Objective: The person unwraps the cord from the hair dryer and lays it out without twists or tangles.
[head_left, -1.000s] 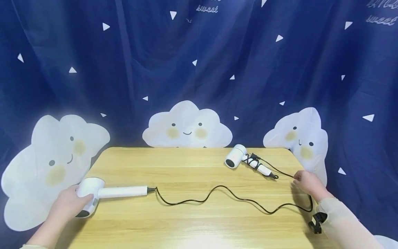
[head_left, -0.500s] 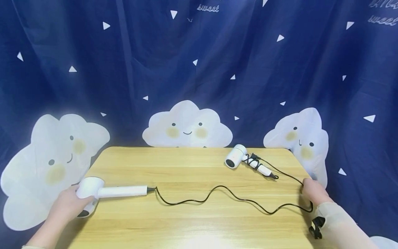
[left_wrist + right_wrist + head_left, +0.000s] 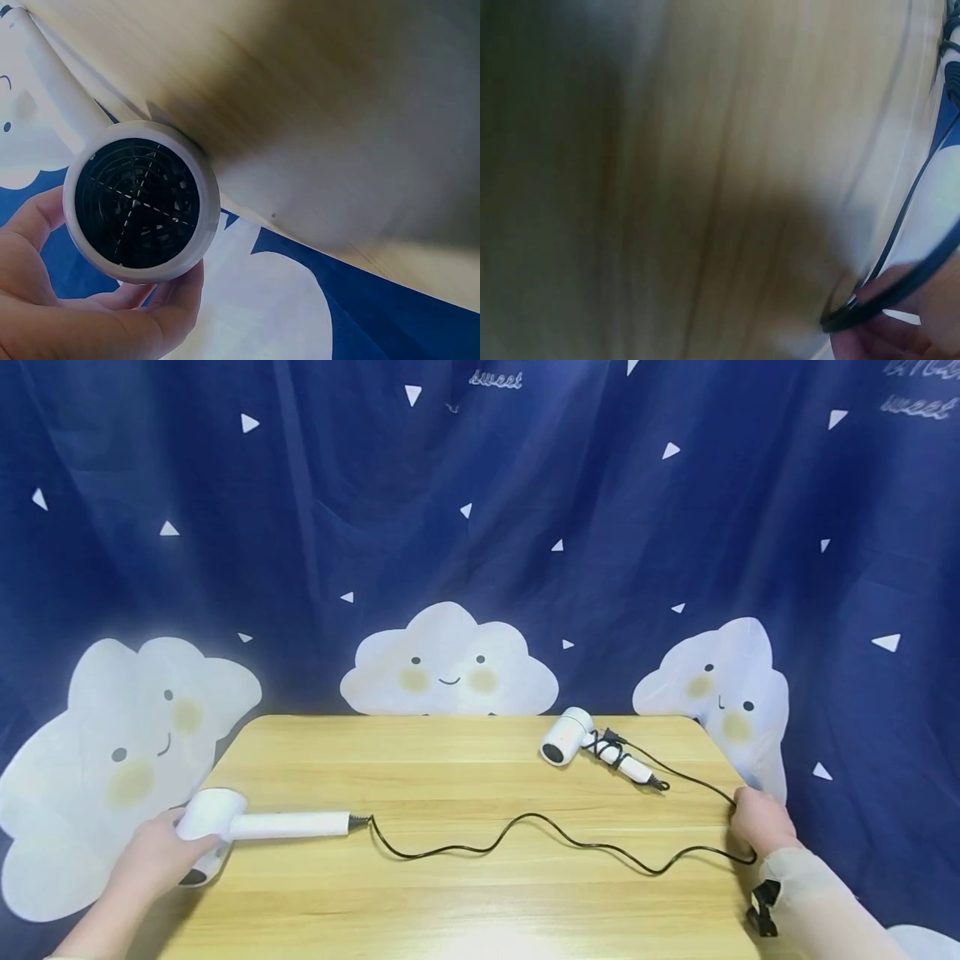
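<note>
A white hair dryer (image 3: 208,827) lies at the table's left edge, its handle towards the middle. My left hand (image 3: 153,857) grips its round head. In the left wrist view, the dark round grille (image 3: 139,202) faces the camera, with fingers (image 3: 184,300) curled round the rim. A black cord (image 3: 588,843) winds from the handle across to the right edge. There my right hand (image 3: 763,822) pinches the cord; its fingertips are partly hidden behind it in the right wrist view. From that hand the cord runs back to a black plug (image 3: 613,737).
Towards the back right lies a second white hair dryer (image 3: 567,737), black cord wound round its handle (image 3: 633,768). The plug lies against that handle. The wooden table (image 3: 420,743) has rounded back corners. Behind it hangs a blue curtain (image 3: 420,527) with clouds.
My right hand has slid along the cord, towards me and a little right, to the table's right edge. The left hand keeps its hold, and both dryers stay put.
</note>
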The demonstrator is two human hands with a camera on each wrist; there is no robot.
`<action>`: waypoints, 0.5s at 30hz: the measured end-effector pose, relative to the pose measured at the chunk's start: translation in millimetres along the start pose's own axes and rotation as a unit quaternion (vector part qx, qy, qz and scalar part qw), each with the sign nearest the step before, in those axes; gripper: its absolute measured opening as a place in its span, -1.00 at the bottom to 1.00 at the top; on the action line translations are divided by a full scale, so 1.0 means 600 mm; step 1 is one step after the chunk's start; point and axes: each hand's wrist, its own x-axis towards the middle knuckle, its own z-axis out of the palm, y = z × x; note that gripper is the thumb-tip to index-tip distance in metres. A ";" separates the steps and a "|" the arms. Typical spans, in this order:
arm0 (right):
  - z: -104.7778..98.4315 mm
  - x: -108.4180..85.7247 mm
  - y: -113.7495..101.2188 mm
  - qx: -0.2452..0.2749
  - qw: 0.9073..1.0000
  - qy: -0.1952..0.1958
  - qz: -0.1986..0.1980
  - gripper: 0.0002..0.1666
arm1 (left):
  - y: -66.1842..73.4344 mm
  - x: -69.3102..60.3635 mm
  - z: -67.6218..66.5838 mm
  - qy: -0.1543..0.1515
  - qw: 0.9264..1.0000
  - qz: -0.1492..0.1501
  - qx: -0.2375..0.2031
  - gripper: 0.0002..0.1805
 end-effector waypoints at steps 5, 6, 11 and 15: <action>0.007 0.002 0.001 -0.013 0.999 0.021 -0.022 -0.85 | -0.004 -0.002 -0.001 -0.004 1.000 -0.001 -0.001 -0.08; 0.008 0.002 0.001 -0.016 0.999 0.024 -0.025 -0.84 | -0.005 -0.002 -0.001 -0.004 1.000 0.001 -0.001 -0.08; 0.005 0.003 0.000 -0.021 0.999 0.022 -0.027 -0.82 | -0.008 -0.002 -0.002 0.000 1.000 0.009 -0.004 -0.11; 0.004 0.006 0.000 -0.024 0.999 0.018 -0.027 -0.82 | -0.010 -0.002 -0.003 0.001 1.000 0.008 -0.006 -0.12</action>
